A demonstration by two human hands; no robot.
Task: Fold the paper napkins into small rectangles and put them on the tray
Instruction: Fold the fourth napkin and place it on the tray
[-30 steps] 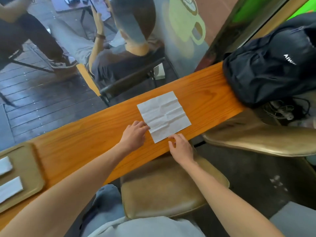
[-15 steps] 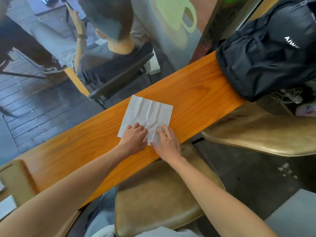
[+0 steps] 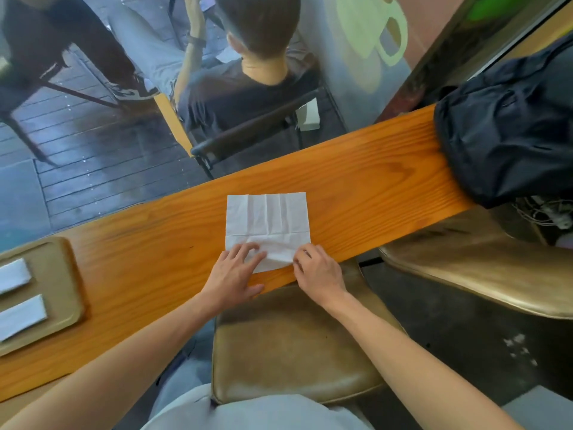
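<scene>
A white, creased paper napkin (image 3: 268,221) lies unfolded on the orange wooden counter (image 3: 366,187), square to its edge. My left hand (image 3: 235,274) presses flat on the napkin's near left corner, fingers spread. My right hand (image 3: 316,271) pinches the near right corner between thumb and fingers. At the far left sits a brown tray (image 3: 59,274) that carries two folded napkin rectangles, one (image 3: 14,276) behind the other (image 3: 21,316).
A black backpack (image 3: 508,125) covers the counter's right end. Padded brown stools stand below the counter in front of me (image 3: 297,339) and to the right (image 3: 483,268). Beyond the glass a person sits on a chair with their back to me.
The napkin has been turned and now lies square to the counter edge. Both hands stayed at its near edge; the right hand now pinches the corner. The view swung so the tray shows again.
</scene>
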